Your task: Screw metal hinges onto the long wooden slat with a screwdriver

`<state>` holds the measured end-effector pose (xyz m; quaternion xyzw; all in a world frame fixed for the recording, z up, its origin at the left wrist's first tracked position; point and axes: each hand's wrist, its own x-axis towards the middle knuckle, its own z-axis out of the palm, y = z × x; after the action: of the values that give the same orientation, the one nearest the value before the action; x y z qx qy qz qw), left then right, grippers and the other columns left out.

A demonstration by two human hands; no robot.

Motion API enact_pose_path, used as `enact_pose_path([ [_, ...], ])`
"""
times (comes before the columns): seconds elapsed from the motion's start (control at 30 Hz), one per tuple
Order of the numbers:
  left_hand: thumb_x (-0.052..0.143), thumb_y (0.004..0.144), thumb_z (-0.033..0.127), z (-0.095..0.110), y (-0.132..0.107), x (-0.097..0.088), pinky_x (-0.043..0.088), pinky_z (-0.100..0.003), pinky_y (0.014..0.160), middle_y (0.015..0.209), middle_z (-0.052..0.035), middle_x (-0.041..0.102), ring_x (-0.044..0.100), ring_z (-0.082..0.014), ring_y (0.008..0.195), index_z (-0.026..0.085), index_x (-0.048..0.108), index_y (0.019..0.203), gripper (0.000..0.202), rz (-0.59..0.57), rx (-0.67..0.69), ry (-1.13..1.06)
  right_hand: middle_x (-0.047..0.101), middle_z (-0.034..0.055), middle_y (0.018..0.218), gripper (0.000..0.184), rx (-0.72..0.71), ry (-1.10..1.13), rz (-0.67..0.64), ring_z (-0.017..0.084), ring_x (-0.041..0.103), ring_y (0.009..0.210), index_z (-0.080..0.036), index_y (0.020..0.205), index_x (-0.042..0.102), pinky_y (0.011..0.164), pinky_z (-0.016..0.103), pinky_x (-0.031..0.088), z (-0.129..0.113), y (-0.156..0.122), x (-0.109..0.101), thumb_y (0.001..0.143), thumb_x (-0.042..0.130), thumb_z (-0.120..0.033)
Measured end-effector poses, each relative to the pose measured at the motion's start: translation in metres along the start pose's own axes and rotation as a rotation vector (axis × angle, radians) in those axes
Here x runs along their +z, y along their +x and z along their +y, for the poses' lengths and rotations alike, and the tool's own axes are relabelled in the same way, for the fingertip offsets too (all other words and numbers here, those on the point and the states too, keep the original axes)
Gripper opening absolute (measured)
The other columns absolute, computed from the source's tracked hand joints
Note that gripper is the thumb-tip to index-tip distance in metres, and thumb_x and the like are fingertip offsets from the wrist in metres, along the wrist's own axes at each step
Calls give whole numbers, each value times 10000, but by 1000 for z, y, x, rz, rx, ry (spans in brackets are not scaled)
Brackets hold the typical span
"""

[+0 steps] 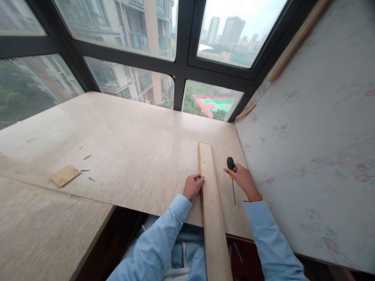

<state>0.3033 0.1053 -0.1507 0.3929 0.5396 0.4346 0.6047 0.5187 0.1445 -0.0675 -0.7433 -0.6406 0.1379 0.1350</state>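
Beneath a window, head view: pale veined counter [140, 148], set in the corner beside a wall [299, 148] papered with faint pink flowers.

Item one: wooden board [211, 203], long and narrow, light in colour, lying lengthwise away from the person. Far part on the counter; near end runs out past the counter's edge, over the lap. A further layer of wood shows along its left side; whether a separate piece, cannot be told.

Item two: metal fitting [203, 181], small and bright, at the left edge of the wooden board, partly covered by fingers. Exact form too small to tell.

Item three: left hand [192, 186], blue sleeve. Grip narrow, thumb and fingers pinching the metal fitting at the board's edge.

Item four: right hand [243, 180], blue sleeve, to the right of the board. Grip closed about a screwdriver [230, 163], handle black and yellow, shaft downward, tip well off the fitting; contact with the counter cannot be told.

Item five: at left, a tan packet [65, 175], flat, with small slender metal pieces [91, 179] loose near it, probably screws.

Step in hand, by judgement: seating the fitting at the board's edge. The next move calls for a steady left pinch and the screwdriver's tip brought across in line with the fitting.
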Motion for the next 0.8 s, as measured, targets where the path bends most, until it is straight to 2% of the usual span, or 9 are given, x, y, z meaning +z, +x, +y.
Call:
enact_pose_path([
  [0.1,653,709,267,-3,2,0,450,-227,595,711,-42,660,595,-154,676,96,733,902,270,18,2,19,678,97,822,382,69,-167,-101,198,624,741,-142,898,630,577,258,327,18,9,9,853,603,-520],
  [0.2,649,708,269,-4,3,0,442,-224,588,688,-35,648,589,-153,668,96,731,891,265,22,-5,34,689,132,882,393,122,-227,-142,231,651,818,-123,953,639,590,264,338,28,11,13,867,593,-503],
  [0.43,613,704,227,0,0,1,393,-203,554,669,-23,637,548,-127,623,96,723,861,232,-9,-1,12,693,171,984,451,139,-288,-179,276,663,950,-103,1065,619,646,281,380,28,11,15,893,553,-515],
  [0.57,592,704,194,5,-3,1,368,-209,556,662,-26,634,532,-127,610,97,721,820,199,6,47,40,681,211,1032,502,118,-331,-187,317,654,1000,-76,1107,612,672,314,407,18,10,5,911,509,-527],
  [0.67,572,705,166,8,-6,2,335,-219,542,589,-6,586,487,-121,557,99,717,785,179,21,45,95,660,235,1094,553,106,-391,-145,353,643,1023,-78,1151,605,680,352,424,3,12,-3,920,460,-559],
  [0.8,553,687,124,7,-7,6,289,-233,516,557,-2,547,448,-119,530,103,704,730,159,40,23,105,673,199,1089,539,-72,-390,-55,323,647,1005,-93,1191,602,720,361,435,-41,20,-3,914,474,-537],
])
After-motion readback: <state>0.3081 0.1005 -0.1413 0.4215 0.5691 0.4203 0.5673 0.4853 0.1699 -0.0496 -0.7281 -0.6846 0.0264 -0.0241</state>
